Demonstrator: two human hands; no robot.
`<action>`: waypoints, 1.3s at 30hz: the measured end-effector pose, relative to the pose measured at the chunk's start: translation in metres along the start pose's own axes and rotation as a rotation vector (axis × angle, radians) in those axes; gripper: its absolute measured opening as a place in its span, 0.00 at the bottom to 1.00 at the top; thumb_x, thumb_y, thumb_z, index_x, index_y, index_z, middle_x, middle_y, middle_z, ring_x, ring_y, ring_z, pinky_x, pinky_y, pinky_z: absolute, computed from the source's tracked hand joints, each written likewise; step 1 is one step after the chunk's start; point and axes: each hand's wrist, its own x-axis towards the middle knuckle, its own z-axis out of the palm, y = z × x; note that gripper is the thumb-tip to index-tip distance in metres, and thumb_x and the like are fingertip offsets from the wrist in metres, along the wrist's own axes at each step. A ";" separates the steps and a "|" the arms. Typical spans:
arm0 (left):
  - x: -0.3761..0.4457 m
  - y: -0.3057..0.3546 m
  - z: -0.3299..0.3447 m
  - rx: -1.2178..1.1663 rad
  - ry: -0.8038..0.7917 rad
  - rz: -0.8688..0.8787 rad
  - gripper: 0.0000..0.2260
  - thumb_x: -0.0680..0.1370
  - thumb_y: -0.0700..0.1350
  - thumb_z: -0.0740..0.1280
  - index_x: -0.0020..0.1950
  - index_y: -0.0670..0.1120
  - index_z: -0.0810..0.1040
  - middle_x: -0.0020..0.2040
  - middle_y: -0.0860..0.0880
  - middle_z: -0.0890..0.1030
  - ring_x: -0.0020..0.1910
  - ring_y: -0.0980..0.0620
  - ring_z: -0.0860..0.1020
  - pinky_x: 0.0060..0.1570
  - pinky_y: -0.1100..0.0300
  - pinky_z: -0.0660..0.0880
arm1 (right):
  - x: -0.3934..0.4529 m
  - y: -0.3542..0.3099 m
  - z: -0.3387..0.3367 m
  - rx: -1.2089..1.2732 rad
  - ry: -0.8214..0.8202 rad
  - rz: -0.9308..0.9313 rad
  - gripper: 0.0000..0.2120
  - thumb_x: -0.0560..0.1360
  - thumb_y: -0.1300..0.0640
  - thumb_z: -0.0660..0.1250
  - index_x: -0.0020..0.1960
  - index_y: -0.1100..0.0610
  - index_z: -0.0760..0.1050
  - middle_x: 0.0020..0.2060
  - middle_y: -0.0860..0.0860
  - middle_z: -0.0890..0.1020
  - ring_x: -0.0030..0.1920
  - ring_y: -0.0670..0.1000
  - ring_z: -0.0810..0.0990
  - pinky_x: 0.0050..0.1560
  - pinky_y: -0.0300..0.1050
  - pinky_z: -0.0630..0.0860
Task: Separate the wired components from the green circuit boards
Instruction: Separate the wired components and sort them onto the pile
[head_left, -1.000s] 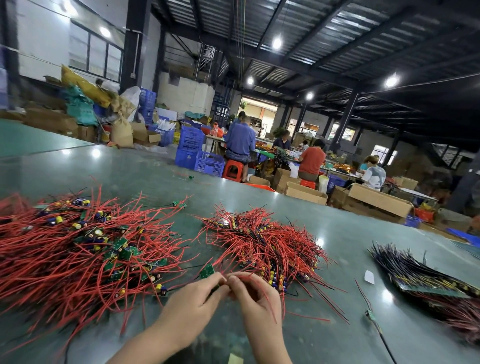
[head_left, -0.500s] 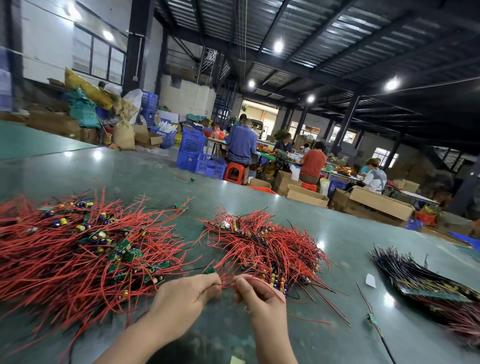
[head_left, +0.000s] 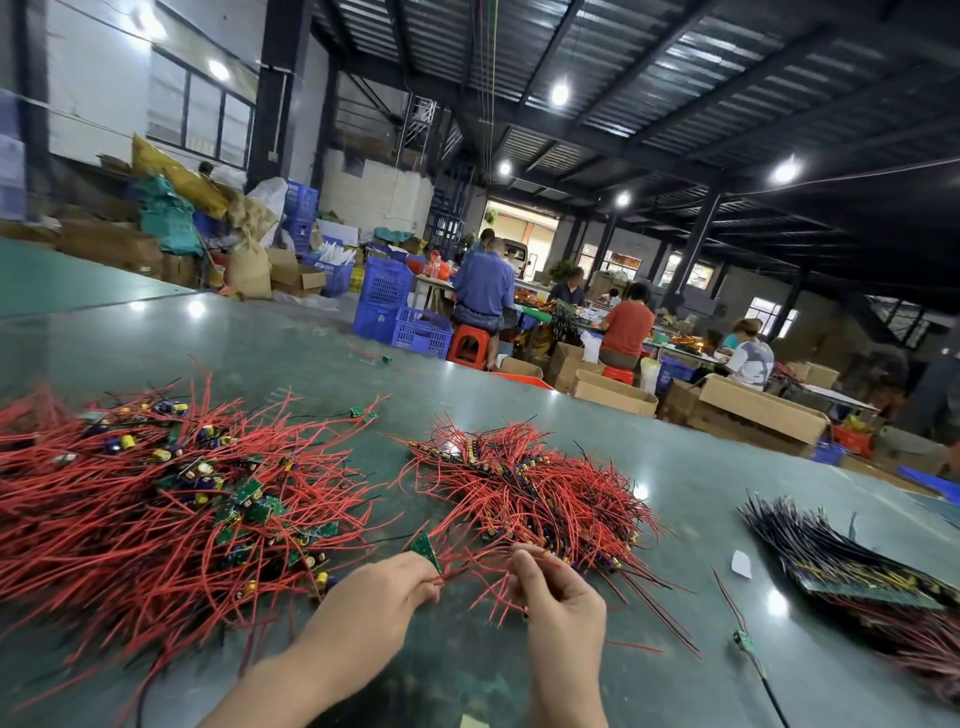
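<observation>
My left hand (head_left: 382, 592) grips a small green circuit board (head_left: 426, 548) that sticks up from its fingertips, red wires trailing from it. My right hand (head_left: 556, 590), a little to the right, pinches red wires (head_left: 488, 592) among its curled fingers. The two hands are apart, with wires spread between them. A big heap of red-wired green boards (head_left: 156, 509) lies to the left. A second pile of red wires with components (head_left: 530, 488) sits just beyond my hands.
The work surface is a shiny dark green table (head_left: 675, 467). A bundle of dark wires on board strips (head_left: 841, 566) lies at the right. One loose small board with a wire (head_left: 743, 640) and a white scrap (head_left: 741, 564) lie near it. People sit working at tables beyond.
My hands, close together a second ago, have drawn apart. The left one holds the green board to the left, the right one has pulled away with the wires.
</observation>
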 end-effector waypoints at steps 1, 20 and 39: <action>0.000 0.001 0.001 -0.011 0.011 -0.005 0.10 0.81 0.46 0.58 0.58 0.56 0.75 0.51 0.62 0.76 0.51 0.58 0.76 0.49 0.64 0.70 | 0.000 -0.001 0.000 0.003 -0.012 0.001 0.15 0.72 0.69 0.68 0.32 0.54 0.84 0.26 0.50 0.80 0.27 0.44 0.76 0.31 0.33 0.74; 0.001 0.004 -0.010 -0.313 0.039 -0.055 0.22 0.76 0.66 0.56 0.30 0.53 0.72 0.26 0.50 0.71 0.28 0.58 0.68 0.34 0.59 0.62 | -0.004 -0.014 0.005 0.705 -0.122 0.495 0.09 0.64 0.62 0.68 0.43 0.63 0.80 0.32 0.54 0.81 0.24 0.44 0.75 0.23 0.33 0.74; 0.002 -0.008 -0.003 -0.030 0.149 0.012 0.24 0.77 0.68 0.47 0.32 0.54 0.68 0.27 0.56 0.70 0.32 0.57 0.71 0.52 0.61 0.63 | -0.004 -0.014 0.002 0.535 -0.062 0.405 0.05 0.70 0.65 0.67 0.40 0.63 0.82 0.30 0.56 0.81 0.24 0.45 0.76 0.25 0.34 0.75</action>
